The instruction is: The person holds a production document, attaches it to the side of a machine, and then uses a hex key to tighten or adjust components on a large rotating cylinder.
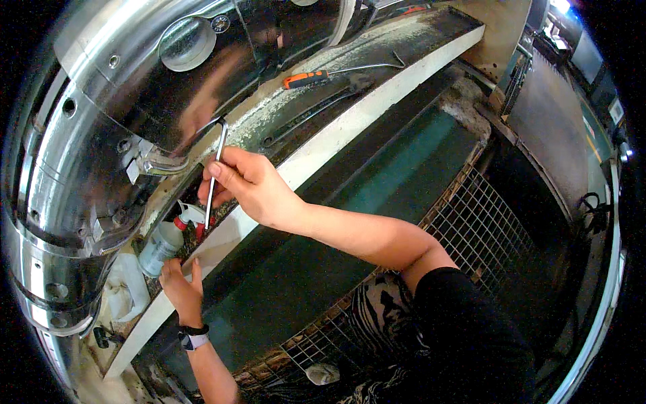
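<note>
My right hand [252, 185] is closed around a long metal hex key [221, 145], thumb along its shaft. The key stands nearly upright in the picture, its bent end at the top close to the shiny round machine part [168, 108]. Lower left, my left hand [182, 289] lies at the white ledge [336, 131], thumb spread from the fingers and nothing visible in it. Its fingertips are beside a spray bottle [160, 248] with a red and white head; whether they touch it I cannot tell. A watch sits on my left wrist.
On the trough behind the ledge lie an orange-and-black-handled hook tool [306, 79] and a dark wrench [309, 118]. A white plastic jug [126, 289] stands left of the spray bottle. Metal grating [478, 215] is at the right, below the ledge.
</note>
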